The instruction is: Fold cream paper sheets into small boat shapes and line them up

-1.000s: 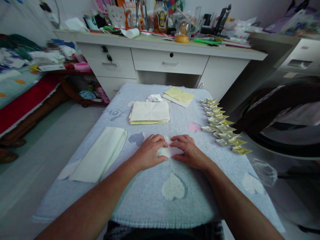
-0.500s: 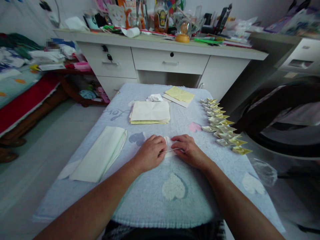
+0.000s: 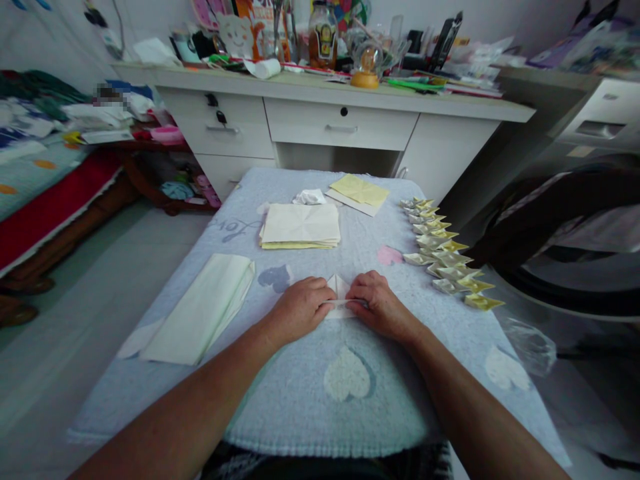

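Observation:
A small folded sheet of white paper [image 3: 341, 311] lies on the cloth-covered table, its far part coming to a point and a flap turned up across its middle. My left hand [image 3: 306, 303] pinches the paper's left side, fingers curled over it. On the opposite side, my right hand [image 3: 374, 301] grips the paper with its fingers bent and close together. Both hands partly cover the sheet's edges. Beyond them rests a stack of white and yellow paper [image 3: 300, 224] showing crease lines.
Rows of folded paper boats [image 3: 445, 253] stand along the table's right side. A folded white cloth or paper bundle [image 3: 200, 310] lies at left. Crumpled white paper [image 3: 309, 197] and yellow sheets [image 3: 359, 189] are at the back. A cluttered desk [image 3: 340, 100] stands beyond.
My right hand's fingers have drawn in from lying across the paper to its right edge. More of the paper's pointed far part and its raised flap now show between the hands.

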Motion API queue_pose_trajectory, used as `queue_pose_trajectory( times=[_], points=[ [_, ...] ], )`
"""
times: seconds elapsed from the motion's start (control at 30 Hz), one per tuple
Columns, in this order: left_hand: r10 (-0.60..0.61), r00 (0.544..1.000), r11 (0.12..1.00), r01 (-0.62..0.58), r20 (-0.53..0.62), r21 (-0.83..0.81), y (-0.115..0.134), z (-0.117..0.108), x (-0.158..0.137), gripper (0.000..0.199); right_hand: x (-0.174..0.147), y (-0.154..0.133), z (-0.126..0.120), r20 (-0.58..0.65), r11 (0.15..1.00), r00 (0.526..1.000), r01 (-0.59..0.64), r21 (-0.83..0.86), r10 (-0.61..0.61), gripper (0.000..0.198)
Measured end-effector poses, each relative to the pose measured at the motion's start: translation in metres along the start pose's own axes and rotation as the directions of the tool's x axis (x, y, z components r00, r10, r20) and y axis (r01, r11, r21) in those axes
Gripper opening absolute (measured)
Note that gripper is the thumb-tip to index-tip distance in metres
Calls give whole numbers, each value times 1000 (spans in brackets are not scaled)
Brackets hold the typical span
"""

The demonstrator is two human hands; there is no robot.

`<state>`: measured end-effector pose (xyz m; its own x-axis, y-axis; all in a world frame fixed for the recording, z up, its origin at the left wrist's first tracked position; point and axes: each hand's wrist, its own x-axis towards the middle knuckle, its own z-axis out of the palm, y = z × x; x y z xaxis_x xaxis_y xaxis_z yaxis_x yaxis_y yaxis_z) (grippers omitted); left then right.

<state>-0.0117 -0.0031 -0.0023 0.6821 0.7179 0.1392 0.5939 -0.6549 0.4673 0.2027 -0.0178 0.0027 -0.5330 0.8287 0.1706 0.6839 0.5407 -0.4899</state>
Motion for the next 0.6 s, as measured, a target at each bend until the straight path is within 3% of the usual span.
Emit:
queue_pose_trajectory(
  times=[0.27,0.6],
  points=[
    [-87,996,996,87,19,3,1,1,1,15,4,1,6,-17,995,995,-101,7,101,4],
    [-181,983,978,176,32,112,1,-5,0,23,6,13,3,-25,958,960,-280,-52,279,13]
  ],
)
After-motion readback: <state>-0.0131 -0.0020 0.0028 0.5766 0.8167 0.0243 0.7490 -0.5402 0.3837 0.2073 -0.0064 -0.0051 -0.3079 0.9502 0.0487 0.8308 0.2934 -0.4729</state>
